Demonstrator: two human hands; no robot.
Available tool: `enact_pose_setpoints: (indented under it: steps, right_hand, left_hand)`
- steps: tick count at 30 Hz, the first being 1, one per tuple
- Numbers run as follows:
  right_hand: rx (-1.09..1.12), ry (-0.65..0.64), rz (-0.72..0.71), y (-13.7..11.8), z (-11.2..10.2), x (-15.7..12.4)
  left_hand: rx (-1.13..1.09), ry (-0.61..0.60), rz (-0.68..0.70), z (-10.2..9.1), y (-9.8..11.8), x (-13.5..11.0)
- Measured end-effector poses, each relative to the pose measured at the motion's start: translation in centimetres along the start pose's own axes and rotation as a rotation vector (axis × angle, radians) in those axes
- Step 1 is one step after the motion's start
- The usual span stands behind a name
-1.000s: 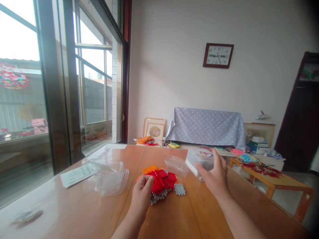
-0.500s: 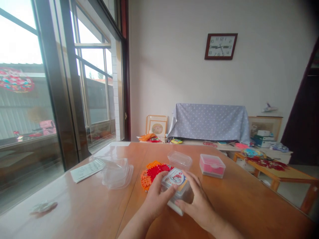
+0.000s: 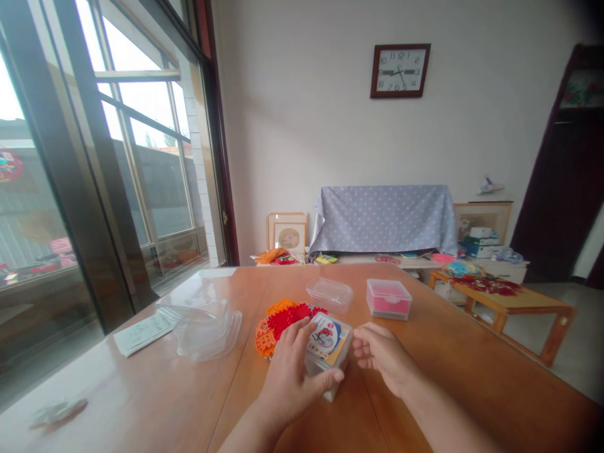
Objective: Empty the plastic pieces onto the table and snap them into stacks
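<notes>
Fingers [image 3: 298, 336] of the left hand [image 3: 287, 371] lie across the left part of the labelled box [image 3: 336, 357], with the thumb [image 3: 328, 379] along its near side, so that grip is closed around it. Half-curled beside the box's right edge, the right hand [image 3: 382, 355] no longer spans it as it did 0.5 s ago, when 2 hands clasped it together; I cannot tell whether its fingertips touch the box or whether that grip has hold of anything. At 1.0 s ago only the right hand had the box, farther off to the right, while the left was at the heap of red and orange pieces [image 3: 283, 324]. Now the box is just in front of that heap and covers part of it in view, including the spot where a grey piece showed; whether the box rests on the desk [image 3: 453, 343] is hidden. Its printed label [image 3: 325, 336] faces up. Behind and to the right, the pink-filled box [image 3: 389, 305] is in plain view, as it was 0.5 s ago. The clear tray [image 3: 330, 292] beyond the heap, the clear containers [image 3: 210, 333] on the left and the cards [image 3: 141, 335] next to them keep their arrangement. Higher in view than in both earlier frames is the wall clock [image 3: 400, 71].
</notes>
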State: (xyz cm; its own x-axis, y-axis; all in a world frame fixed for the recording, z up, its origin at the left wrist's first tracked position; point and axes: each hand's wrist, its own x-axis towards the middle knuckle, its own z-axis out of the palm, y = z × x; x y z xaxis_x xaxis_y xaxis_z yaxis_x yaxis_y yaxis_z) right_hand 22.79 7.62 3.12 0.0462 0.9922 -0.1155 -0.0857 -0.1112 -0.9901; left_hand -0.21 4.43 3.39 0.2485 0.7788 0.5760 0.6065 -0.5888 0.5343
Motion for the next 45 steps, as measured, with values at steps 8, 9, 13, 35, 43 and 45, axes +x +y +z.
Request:
enact_pose_setpoints:
  steps: [8, 9, 13, 35, 43, 45]
  right_hand:
    - [0.171, -0.114, 0.103, -0.2, 0.9, -0.6]
    - [0.206, -0.121, 0.106, -0.3, 1.0, -0.7]
    - [0.243, -0.104, 0.074, -0.5, 1.1, -1.2]
    - [0.484, -0.162, 0.132, -0.2, 2.9, -1.1]
    - [0.46, -0.144, 0.146, -0.1, 3.3, -1.5]
    - [0.442, -0.154, 0.152, 0.0, 3.5, -1.8]
  left_hand:
    - [0.066, 0.016, -0.046, 1.3, -0.3, -0.1]
    - [0.049, 0.032, -0.06, 1.2, -0.3, 0.0]
    - [-0.065, 0.09, -0.124, 1.0, -0.4, 0.3]
    - [-0.107, 0.062, -0.132, 0.9, -0.9, 0.5]
    - [-0.044, 0.044, -0.118, 0.8, -0.6, 0.5]
    - [-0.056, 0.055, -0.121, 0.9, -0.7, 0.5]
